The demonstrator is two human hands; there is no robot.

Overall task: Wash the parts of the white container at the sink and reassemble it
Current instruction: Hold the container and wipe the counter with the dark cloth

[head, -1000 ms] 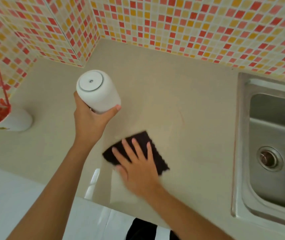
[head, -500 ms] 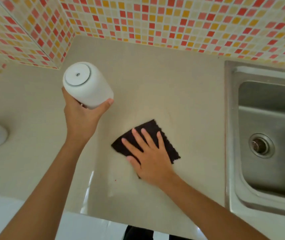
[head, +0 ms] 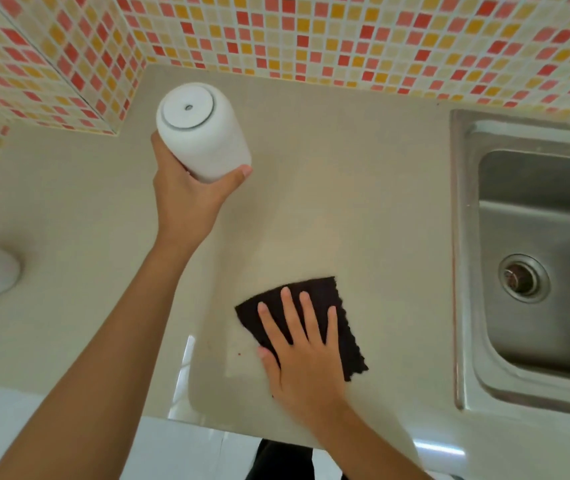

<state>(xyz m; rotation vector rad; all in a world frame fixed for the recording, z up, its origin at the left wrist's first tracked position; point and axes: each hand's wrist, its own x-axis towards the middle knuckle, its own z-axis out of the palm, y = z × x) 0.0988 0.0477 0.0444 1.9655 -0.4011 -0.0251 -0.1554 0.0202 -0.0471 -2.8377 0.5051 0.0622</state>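
head view: left hand grip around white container, right hand flat on dark cloth

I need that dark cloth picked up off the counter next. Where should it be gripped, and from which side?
Judging from its pose, pinch the dark cloth at its bare far corner, nearest the sink, coming from above. It lies flat on the counter with the right hand pressing on its near half, so that corner is free. The left hand holds the white container.
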